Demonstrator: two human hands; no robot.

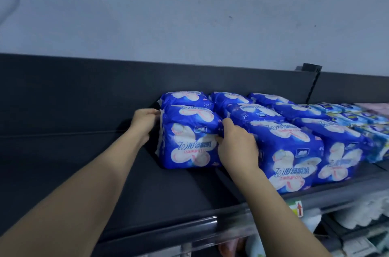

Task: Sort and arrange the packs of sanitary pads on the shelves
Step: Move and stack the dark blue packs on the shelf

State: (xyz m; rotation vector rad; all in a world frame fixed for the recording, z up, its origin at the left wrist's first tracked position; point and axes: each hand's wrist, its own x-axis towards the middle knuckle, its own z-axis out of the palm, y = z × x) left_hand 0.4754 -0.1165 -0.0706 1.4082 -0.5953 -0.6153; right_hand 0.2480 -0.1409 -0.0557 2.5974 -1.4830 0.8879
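A dark blue pack of sanitary pads (189,138) with a white and pink flower print stands on the dark top shelf (84,162). My left hand (144,124) grips its left edge. My right hand (235,145) grips its right side, fingers curled into the wrapper. Another dark blue pack (185,97) stands right behind it. To the right, several more dark blue packs (290,162) stand in rows from the shelf's back to its front.
Light blue packs (357,117) fill the shelf further right, with pale pink packs (376,107) at the far edge. The shelf's front rail (189,227) carries a price tag (295,209). White packs (357,214) lie on the lower shelf. A grey wall rises behind.
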